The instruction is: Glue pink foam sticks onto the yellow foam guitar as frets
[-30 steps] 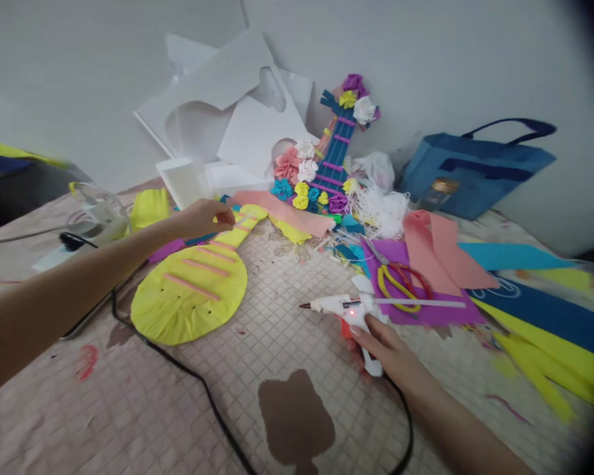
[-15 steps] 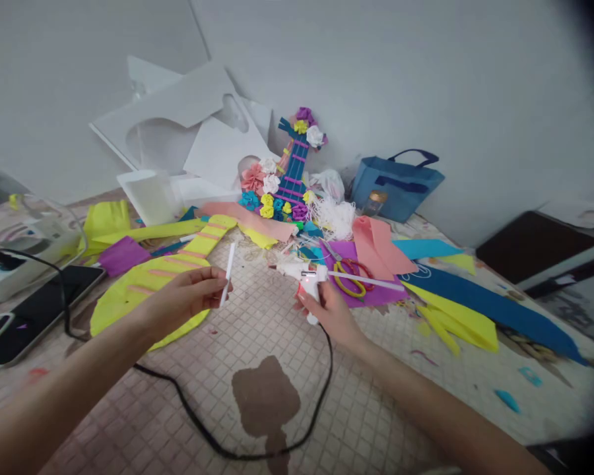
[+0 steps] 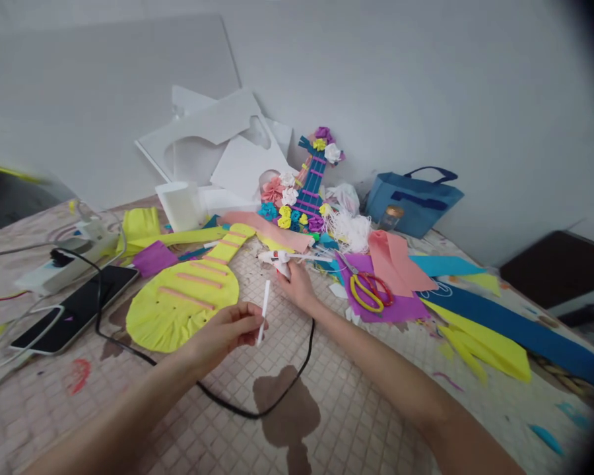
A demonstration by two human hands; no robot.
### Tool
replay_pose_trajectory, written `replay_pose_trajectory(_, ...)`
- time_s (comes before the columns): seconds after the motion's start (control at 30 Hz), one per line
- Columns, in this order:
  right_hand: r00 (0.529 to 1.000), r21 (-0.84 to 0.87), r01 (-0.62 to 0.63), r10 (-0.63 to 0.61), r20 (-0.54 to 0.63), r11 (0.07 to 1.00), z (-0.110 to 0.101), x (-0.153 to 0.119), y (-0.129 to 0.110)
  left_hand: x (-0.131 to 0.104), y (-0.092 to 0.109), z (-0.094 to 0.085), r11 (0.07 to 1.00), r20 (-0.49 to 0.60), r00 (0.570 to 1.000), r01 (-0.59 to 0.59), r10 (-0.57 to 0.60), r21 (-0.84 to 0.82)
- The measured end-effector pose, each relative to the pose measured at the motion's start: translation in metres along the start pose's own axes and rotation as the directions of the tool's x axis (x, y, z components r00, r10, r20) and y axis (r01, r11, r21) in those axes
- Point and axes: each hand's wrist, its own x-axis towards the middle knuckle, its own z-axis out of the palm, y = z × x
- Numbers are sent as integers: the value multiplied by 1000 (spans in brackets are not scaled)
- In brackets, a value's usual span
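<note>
Between its fingertips, my left hand (image 3: 240, 324) pinches a thin white strip (image 3: 264, 311), held upright above the tiled tabletop. My right hand (image 3: 297, 285) is wrapped round the handle of a white glue gun (image 3: 276, 257), whose nozzle points left and whose glue stick sticks out to the right. The gun is just right of the neck of a yellow guitar-shaped piece (image 3: 178, 303) with pink strips across it. A black cord (image 3: 237, 410) loops over the table below both hands.
Yellow and red scissors (image 3: 369, 293) lie on purple paper at the right, near blue and yellow sheets. A flower-covered guitar (image 3: 311, 185), white board offcuts (image 3: 218, 122) and a blue bag (image 3: 410, 201) stand behind. A phone (image 3: 79, 309) and power strip (image 3: 64, 264) are at the left.
The view has shifted left. My right hand has moved the glue gun forward and left, nearer the yellow piece's neck. My left hand still holds the white strip, now below the gun.
</note>
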Motion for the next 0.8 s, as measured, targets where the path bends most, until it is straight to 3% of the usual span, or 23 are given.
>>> replay_pose_trajectory(0.17,998,-34,69,-68,17,997,-11,-8,7,-1,-8,4,999,76,996,45,-44,-6)
replay_pose_trajectory(0.43,991,-69,137,-137,9,988,-26,-16,13,-2,-12,3,1000,134,991,22,-21,-7)
replay_pose_trajectory(0.6,995,-187,99,-102,-8,977,-67,-41,19,-6,-11,4,999,145,989,42,-39,-14)
replay_pose_trajectory(0.8,991,-452,-117,73,-113,885,-129,-79,50,-6,-7,12,996,137,987,87,-85,-15)
